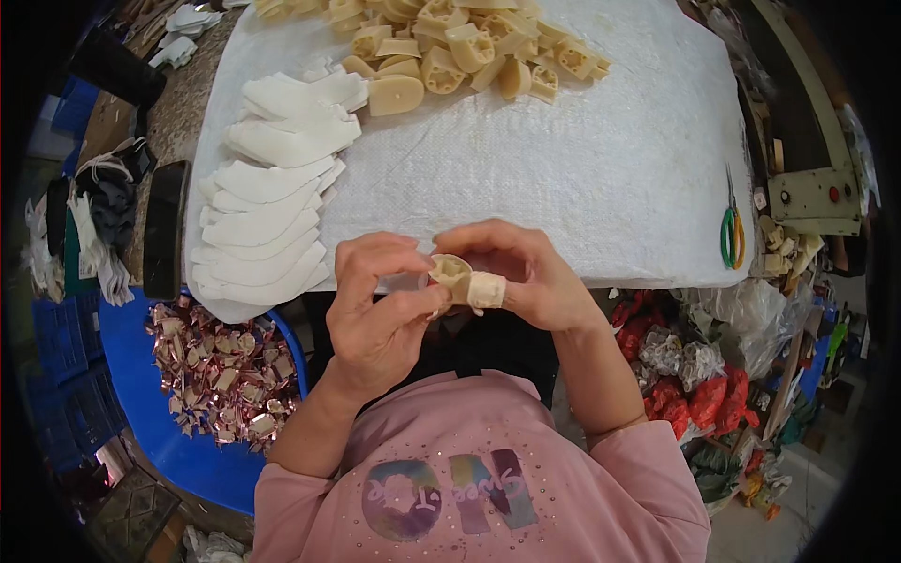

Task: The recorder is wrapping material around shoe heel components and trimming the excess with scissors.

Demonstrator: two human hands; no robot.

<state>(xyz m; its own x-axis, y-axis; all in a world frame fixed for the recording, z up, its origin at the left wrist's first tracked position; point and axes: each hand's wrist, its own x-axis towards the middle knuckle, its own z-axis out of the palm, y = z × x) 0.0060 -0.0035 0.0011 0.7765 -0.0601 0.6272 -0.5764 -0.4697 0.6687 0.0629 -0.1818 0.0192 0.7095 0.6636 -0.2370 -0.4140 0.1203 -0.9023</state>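
Head view: nearest us, just beyond the pink shirt, the left hand [375, 319] and right hand [527, 272] meet around a cream hollow piece [452, 270], held up off the surface in front of the body at the near edge of the tabletop [554, 188]. The left grip pinches its left side between thumb and fingers; the right grip closes on the other side, its thumb tip carrying what looks like a pale wrap, though we cannot tell for certain. We judge the piece light and stiff, like moulded plastic — smooth enough to slip in dry fingers, with a thin rim that might chip if squeezed hard. We would take it by the outer wall, thumb opposite fingers, keeping the cupped opening free. To the left, the white cut pieces [266, 232] lie in overlapping rows; they look thin and bendable, so an edge lift between fingertip and thumb should suit them better than a full grasp. Farthest off, the heap of cream blocks [441, 70] seems just as rigid and light — best picked singly by the sides, since they lie jumbled against one another.
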